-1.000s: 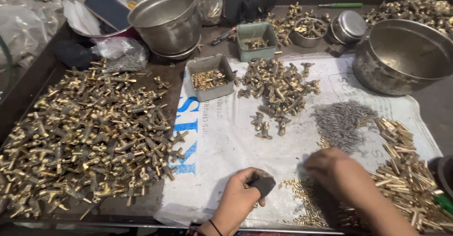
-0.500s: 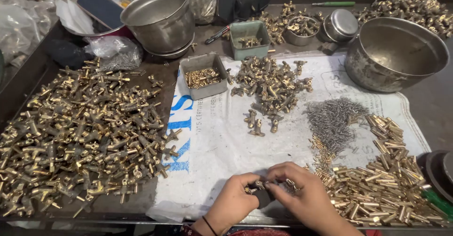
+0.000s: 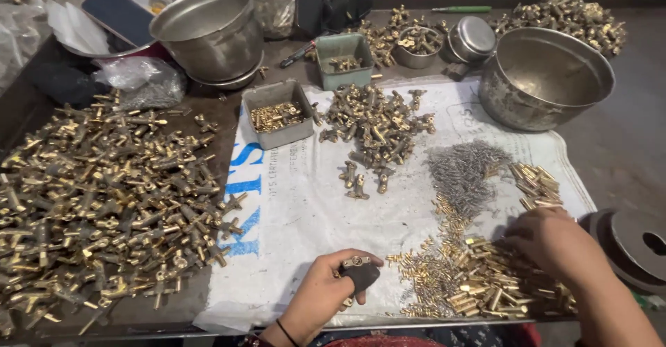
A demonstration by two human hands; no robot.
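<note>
Along the left edge of the tabletop (image 3: 624, 146) we see a broad heap of brass T-shaped fittings (image 3: 104, 194), spilling close to the front edge. Toward the back left a steel pot (image 3: 211, 31) stands, with a small grey tray of brass bits (image 3: 277, 114) just in front of it on the corner of the white printed sack (image 3: 305, 208) that covers the middle. A smaller pile of brass fittings (image 3: 378, 121) lies at the centre of the sack, and a green tray (image 3: 343, 59) sits behind it.

At the front edge our left hand (image 3: 322, 298) is closed around a small dark holder (image 3: 361, 274) with a brass piece (image 3: 356, 261) seated on top; the grip is narrow, fingers wrapped round the holder. Just right of it lies a scatter of small brass pins (image 3: 444, 277), with grey steel springs (image 3: 461, 170) behind them.

Our right hand (image 3: 555, 243) rests on the pile of short brass tubes (image 3: 506, 284) near the front right corner; whether its fingers are closed on a tube we cannot tell. A large steel bowl (image 3: 544, 76) stands at the back right.

We judge the risks are these: the tubes lie loose near the front edge, so a sweeping pick could roll some off; pins and tubes overlap, so the wrong part may be lifted; and the brass piece merely sits on the holder, so a tilt could drop it
</note>
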